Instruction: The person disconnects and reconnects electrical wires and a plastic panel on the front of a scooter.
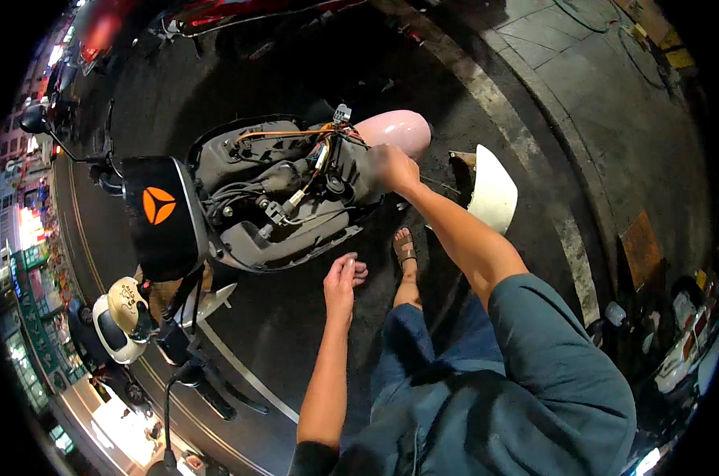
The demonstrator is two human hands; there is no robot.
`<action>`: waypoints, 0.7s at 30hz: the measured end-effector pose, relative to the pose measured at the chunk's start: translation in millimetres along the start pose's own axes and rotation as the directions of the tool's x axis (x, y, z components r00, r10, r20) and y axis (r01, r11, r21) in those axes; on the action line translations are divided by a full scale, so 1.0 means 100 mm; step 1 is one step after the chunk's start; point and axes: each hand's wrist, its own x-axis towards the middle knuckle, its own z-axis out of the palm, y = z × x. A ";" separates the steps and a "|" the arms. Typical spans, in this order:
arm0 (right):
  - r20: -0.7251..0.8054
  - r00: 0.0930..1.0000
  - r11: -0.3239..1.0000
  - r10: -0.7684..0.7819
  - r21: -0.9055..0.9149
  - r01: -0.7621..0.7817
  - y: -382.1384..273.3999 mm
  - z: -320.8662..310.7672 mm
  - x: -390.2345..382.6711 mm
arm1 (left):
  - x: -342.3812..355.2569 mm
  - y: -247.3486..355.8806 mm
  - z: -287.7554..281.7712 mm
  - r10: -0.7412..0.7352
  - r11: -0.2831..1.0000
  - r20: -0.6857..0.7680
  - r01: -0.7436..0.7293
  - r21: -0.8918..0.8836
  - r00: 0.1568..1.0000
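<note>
The scooter (221, 163) is being worked on at the road, just ahead of the person. Its inner body is being exposed, with the wires (324, 152) showing, while a white panel (498, 190) is lying on the ground to the right, apart from it. Uncovering is therefore being judged as done at this end, and closing up as left; whether parts are being removed or refitted is not being revealed. The long axis is running roughly left to right, the pink fender (395, 131) apparently pointing the nose rightward, with the black cover (161, 246) standing at the left. The right hand (394, 169) is being placed beside the fender, fingers curled, any grip being hidden by blur. Nothing is being held by the left hand (344, 279), its fingers loosely bent.
</note>
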 end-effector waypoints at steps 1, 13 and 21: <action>0.000 1.000 0.999 -0.024 0.041 0.024 0.05 0.06 0.02 | 0.14 0.04 0.11 0.018 0.999 0.004 -0.018 -0.028 1.000; 0.091 0.988 0.972 -0.122 0.214 0.100 -0.02 -0.43 -0.18 | 2.06 0.21 1.00 -0.030 0.950 -0.047 0.014 -0.312 0.998; 0.039 0.993 0.984 -0.110 0.143 0.103 -0.09 -0.31 -0.25 | 2.12 0.08 1.16 -0.028 0.851 -0.014 0.017 -0.525 1.000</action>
